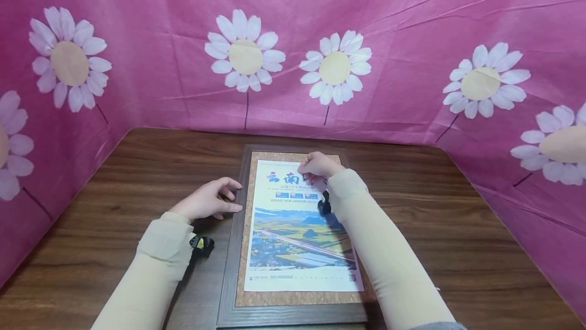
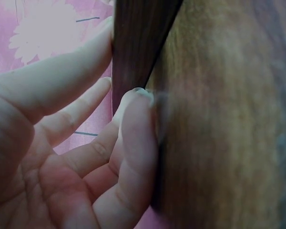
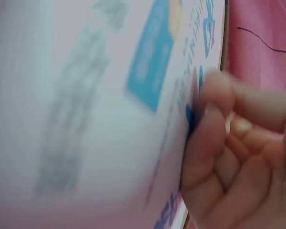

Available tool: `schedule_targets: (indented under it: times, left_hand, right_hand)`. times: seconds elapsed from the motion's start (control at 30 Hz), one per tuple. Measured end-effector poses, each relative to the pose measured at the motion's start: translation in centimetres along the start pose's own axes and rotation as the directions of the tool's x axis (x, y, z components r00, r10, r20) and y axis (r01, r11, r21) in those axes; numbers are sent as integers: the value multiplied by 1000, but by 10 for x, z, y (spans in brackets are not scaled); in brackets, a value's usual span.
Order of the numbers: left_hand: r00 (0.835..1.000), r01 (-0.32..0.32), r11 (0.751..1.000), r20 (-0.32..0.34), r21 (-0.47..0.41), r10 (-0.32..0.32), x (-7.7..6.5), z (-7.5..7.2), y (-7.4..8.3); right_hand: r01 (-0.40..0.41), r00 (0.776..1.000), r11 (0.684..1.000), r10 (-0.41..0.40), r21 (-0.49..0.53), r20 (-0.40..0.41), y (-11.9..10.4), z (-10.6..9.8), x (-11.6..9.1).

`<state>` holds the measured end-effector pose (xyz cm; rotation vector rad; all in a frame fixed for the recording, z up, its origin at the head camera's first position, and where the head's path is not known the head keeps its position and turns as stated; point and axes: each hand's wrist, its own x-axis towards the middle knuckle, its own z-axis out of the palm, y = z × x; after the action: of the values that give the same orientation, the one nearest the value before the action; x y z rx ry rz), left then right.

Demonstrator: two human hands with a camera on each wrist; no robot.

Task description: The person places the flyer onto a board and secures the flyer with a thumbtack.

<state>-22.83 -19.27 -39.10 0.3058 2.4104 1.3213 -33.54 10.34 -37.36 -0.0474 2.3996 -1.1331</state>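
Note:
A printed poster [image 1: 299,238] with blue lettering and a landscape picture lies on a cork board [image 1: 270,298] with a dark wood frame [image 1: 293,315]. Fingertips of my left hand [image 1: 210,200] touch the frame's left side, fingers loosely bent. In the left wrist view, the thumb and fingers of the left hand [image 2: 86,143] rest along the frame's side edge [image 2: 133,52], low over the table. My right hand [image 1: 318,167] is over the poster's title, partly covering it. Its thumb and index finger [image 3: 207,129] come together right at the paper; I cannot tell whether they pinch anything small.
Under the board is a brown wood-grain table [image 1: 458,218]. A pink cloth [image 1: 393,81] printed with white daisies stands as a wall behind it and at both sides. Small black devices [image 1: 201,244] are strapped at the wrists over pale sleeves.

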Motion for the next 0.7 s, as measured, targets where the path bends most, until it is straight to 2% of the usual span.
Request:
schedule_targets:
  times: [0.13, 0.2, 0.3, 0.37, 0.43, 0.53, 0.63, 0.67, 0.7]
  left_hand:
    - [1000, -11, 1000, -9, 15, 11, 0, -1, -3]
    - [1000, -12, 1000, -9, 27, 12, -1, -3, -5]
    - [999, -34, 996, -10, 78, 35, -4, -9, -6]
    - [996, -61, 986, -50, 158, 70, -6, -16, -4]
    - [987, -84, 969, -116, 231, 114, -9, -23, 1]
    - [953, -104, 936, -237, 336, 191, -13, -35, 15]
    - [914, -97, 901, -320, 423, 248, -17, -45, 28]
    - [902, -76, 880, -344, 470, 262, -18, -47, 31]
    - [891, -49, 856, -365, 514, 270, -20, -49, 33]
  right_hand:
    - [43, 998, 996, -47, 81, 39, 8, -5, -6]
    - [55, 998, 992, -59, 115, 32, 10, -7, -10]
    - [136, 991, 983, -136, 125, -6, 7, -13, -21]
    - [225, 974, 968, -219, 108, -64, 2, -20, -31]
    - [312, 943, 947, -300, 73, -144, -4, -29, -43]
    - [395, 867, 915, -400, -79, -297, -10, -45, -61]
    - [367, 791, 890, -451, -270, -414, -8, -59, -77]
    - [335, 775, 882, -458, -332, -435, -5, -63, -82]
    - [304, 769, 875, -459, -376, -445, -1, -67, -86]
